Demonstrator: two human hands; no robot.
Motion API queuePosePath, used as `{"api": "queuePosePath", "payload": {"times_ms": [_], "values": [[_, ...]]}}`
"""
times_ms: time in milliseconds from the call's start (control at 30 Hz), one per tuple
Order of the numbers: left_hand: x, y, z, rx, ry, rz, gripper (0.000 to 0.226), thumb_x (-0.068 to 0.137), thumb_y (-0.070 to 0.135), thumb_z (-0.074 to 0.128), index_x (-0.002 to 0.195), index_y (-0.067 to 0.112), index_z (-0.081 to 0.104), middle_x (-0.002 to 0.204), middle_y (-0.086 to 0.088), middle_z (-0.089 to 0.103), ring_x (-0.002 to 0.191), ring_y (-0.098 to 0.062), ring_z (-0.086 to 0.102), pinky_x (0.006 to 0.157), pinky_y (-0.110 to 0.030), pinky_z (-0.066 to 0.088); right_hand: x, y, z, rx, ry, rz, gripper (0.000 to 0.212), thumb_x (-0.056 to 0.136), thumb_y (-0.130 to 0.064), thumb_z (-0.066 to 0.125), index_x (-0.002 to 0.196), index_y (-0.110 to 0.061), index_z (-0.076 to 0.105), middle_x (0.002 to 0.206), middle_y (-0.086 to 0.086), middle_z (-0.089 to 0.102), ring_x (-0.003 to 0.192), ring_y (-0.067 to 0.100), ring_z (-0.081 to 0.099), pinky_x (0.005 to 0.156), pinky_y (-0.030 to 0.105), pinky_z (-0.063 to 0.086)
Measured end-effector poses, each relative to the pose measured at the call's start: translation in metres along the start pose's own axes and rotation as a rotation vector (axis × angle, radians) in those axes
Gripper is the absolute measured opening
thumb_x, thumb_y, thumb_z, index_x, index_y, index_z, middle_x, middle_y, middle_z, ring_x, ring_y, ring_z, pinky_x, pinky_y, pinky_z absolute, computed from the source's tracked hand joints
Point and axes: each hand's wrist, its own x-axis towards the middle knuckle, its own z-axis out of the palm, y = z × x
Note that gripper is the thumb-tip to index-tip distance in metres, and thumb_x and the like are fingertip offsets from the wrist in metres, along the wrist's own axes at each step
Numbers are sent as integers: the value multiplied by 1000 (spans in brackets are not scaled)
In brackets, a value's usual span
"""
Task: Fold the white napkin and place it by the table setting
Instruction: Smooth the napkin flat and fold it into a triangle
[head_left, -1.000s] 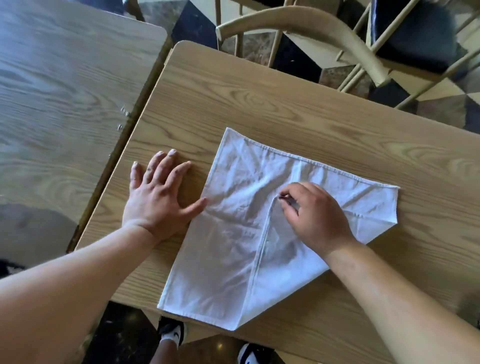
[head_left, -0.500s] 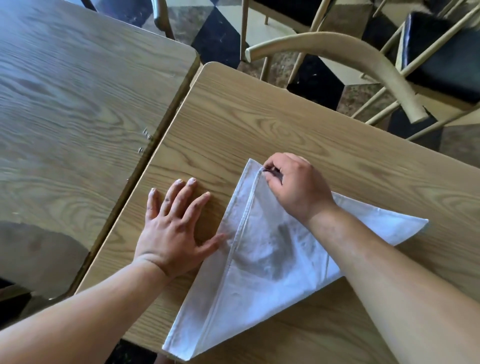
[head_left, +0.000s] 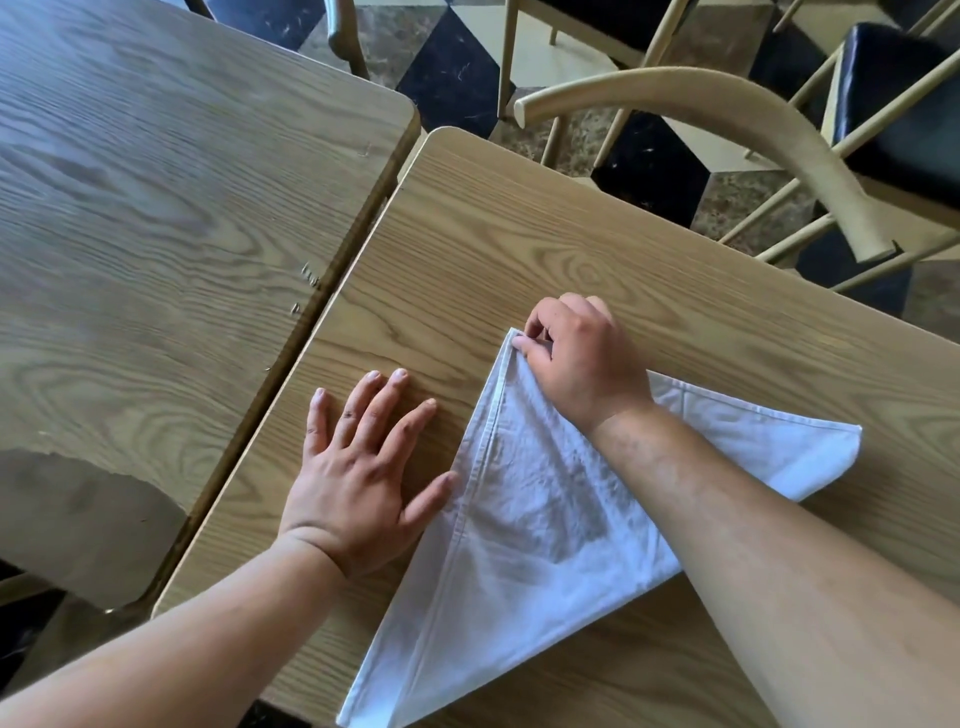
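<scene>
At far left we see a second table (head_left: 156, 208) butted against ours. On our table (head_left: 519, 234), near its left edge, our left hand (head_left: 363, 483) lies flat with fingers spread wide, thumb tip touching the white napkin (head_left: 530, 519). The napkin, folded into a triangle, reaches the near edge. Our right hand (head_left: 582, 358) pinches its far corner.
</scene>
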Motion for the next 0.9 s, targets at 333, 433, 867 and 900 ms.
{"api": "queuePosePath", "payload": {"times_ms": [333,433,867,900], "values": [[0,4,-2,7,-34,-42,99,77,96,43,154,34,44,173,-1,26,164,-21,9,128,-65,7,-63,-17,11,-15,170,-201,42,100,-30,61,133,-5,64,135,17,64,129,42,57,114,52,41],[0,5,-1,-3,-30,-50,99,74,95,46,153,34,45,172,-1,28,163,-22,12,128,-64,7,-108,-15,14,-24,16,-269,56,101,-38,56,149,-9,54,157,14,51,150,38,40,123,56,29],[0,7,-2,-19,-33,-60,101,72,94,47,152,32,46,172,-2,27,163,-20,10,129,-62,3,-154,86,-10,-325,-175,-138,71,103,-60,29,166,-29,21,176,1,11,163,28,5,129,59,10],[0,7,-2,-20,-33,-61,102,72,94,47,152,31,46,172,-2,27,163,-20,10,129,-61,2,-152,97,-17,-330,-167,-99,71,103,-60,26,167,-30,18,176,0,8,163,27,3,129,58,6]]}}
